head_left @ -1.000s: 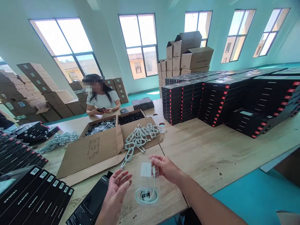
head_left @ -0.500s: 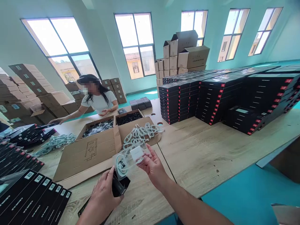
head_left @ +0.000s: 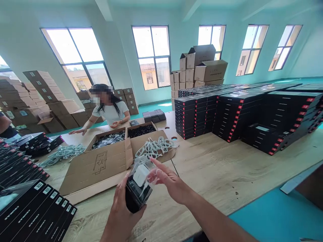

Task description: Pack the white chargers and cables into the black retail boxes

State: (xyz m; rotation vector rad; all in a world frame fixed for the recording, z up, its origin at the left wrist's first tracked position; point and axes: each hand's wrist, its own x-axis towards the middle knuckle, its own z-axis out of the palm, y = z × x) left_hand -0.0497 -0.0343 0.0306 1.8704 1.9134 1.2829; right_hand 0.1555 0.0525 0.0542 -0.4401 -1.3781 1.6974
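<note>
My left hand (head_left: 122, 210) is wrapped round a small black box (head_left: 133, 200), tilted above the table. At the box's upper end is a clear plastic tray (head_left: 150, 165) with a white charger plug (head_left: 140, 175) in it. My right hand (head_left: 171, 181) grips the tray's right side between thumb and fingers. The tray sits partly over or inside the box; how deep it goes I cannot tell. Just beyond lie coiled white cables (head_left: 157, 145) on a cardboard flap (head_left: 101, 166).
An open carton (head_left: 108, 138) holds many small dark packets. More cables (head_left: 64, 153) lie left of it. Black boxes stand in rows at left (head_left: 32, 211) and in tall stacks at right (head_left: 227, 117). Across the table sits a co-worker (head_left: 111, 112), one arm stretched out.
My right hand has brought the plastic tray with the charger onto the black box, which has turned more upright. The co-worker's outstretched hand has let go of a dark flat item.
</note>
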